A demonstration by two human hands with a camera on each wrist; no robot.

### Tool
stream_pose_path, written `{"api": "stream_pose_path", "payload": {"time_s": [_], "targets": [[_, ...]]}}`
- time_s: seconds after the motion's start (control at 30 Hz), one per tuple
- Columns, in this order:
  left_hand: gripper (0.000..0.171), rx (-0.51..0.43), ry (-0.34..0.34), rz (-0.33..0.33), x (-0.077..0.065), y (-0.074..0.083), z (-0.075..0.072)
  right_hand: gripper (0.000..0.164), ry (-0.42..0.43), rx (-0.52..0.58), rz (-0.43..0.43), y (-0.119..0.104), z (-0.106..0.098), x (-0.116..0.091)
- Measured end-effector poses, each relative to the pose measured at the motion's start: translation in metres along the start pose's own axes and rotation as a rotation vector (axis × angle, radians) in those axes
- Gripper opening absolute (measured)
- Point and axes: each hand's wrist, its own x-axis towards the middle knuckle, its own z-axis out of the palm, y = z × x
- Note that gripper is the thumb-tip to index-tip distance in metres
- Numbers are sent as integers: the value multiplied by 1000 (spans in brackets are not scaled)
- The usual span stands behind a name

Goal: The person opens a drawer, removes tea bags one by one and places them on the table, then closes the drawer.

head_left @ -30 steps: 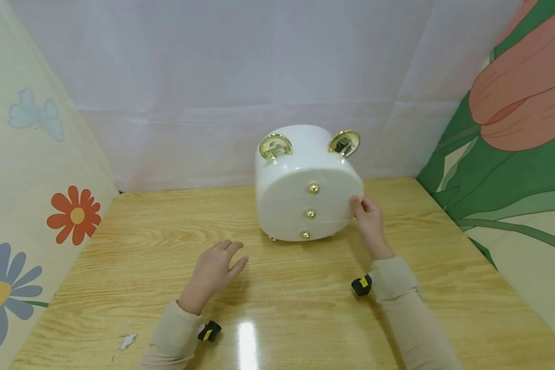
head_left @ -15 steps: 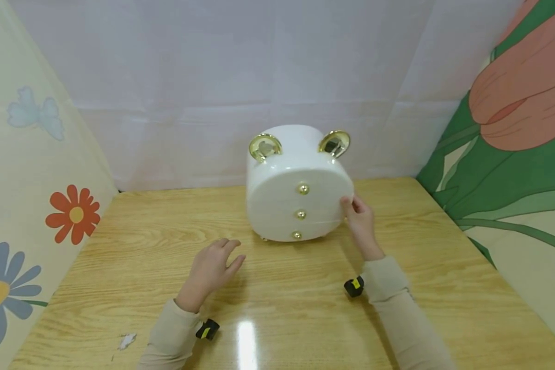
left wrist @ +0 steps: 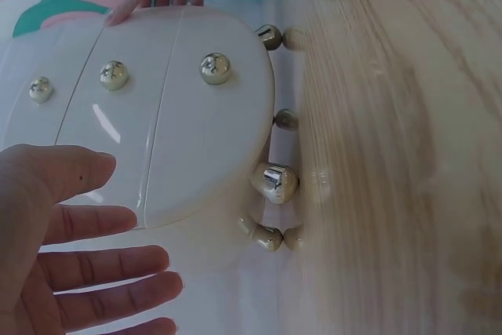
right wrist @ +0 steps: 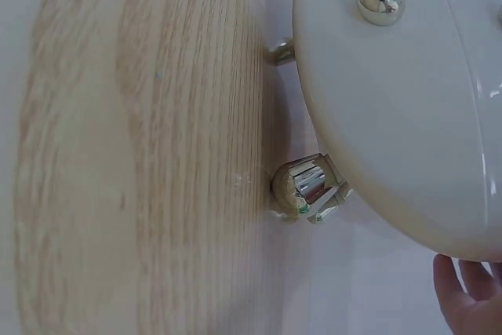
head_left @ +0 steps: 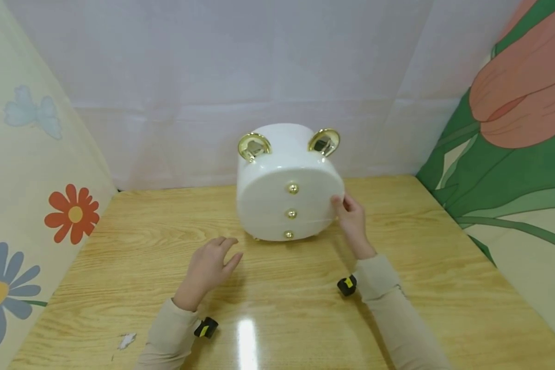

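Note:
A glossy white drawer box (head_left: 268, 200) with gold ears, gold ball knobs and gold feet sits toward the back of the table. Seams divide its front into three drawers, seen in the left wrist view. My right hand (head_left: 353, 221) grips its right side, thumb on the front face and fingers behind the edge. In the right wrist view a gold foot (right wrist: 302, 187) stands at the wooden surface. My left hand (head_left: 208, 267) hovers in front and to the left of the box, fingers loosely spread and holding nothing.
The wooden table (head_left: 166, 221) has a pale worn patch (head_left: 127, 340) at the front left. A white cloth (head_left: 189, 92) hangs behind the box. Flower-painted panels stand at left and right. Black wrist cameras (head_left: 347, 285) sit at both cuffs.
The drawer box has slid left across the table, with my right hand keeping its grip on the side. My left hand has shifted only slightly left.

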Motion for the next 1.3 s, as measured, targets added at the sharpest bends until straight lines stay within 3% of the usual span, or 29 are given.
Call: {"api": "stream_pose_path", "payload": {"time_s": [0.13, 0.27, 0.4, 0.57, 0.73, 0.8, 0.93, 1.07, 1.17, 1.3], "targets": [[28, -7, 6, -29, 1, -2, -3, 45, -16, -1, 2, 1, 1, 0], [25, -106, 49, -92, 4, -8, -6, 48, -69, 17, -6, 0, -2, 2], [23, -308, 140, -164, 13, -17, -1, 49, -70, -6, -25, -5, -7, 3], [27, -615, 212, -305, 36, -23, 11, 42, 66, -72, -80, -18, -11, -2], [34, -952, 220, -550, 60, -21, 20, 30, 168, -71, -263, -48, -7, -18], [35, -1018, 233, -621, 68, -20, 24, 26, 185, -89, -364, -58, -3, -24], [33, -1068, 274, -704, 81, -18, 34, 24, 172, -149, -568, -59, 4, -24], [34, -1080, 313, -767, 88, -18, 43, 26, 104, -228, -719, -57, 14, -21], [37, -1084, 325, -770, 92, -18, 48, 27, 59, -295, -814, -63, 22, -22], [40, -1076, 326, -719, 93, -18, 52, 29, 41, -382, -886, -69, 34, -22]]}}
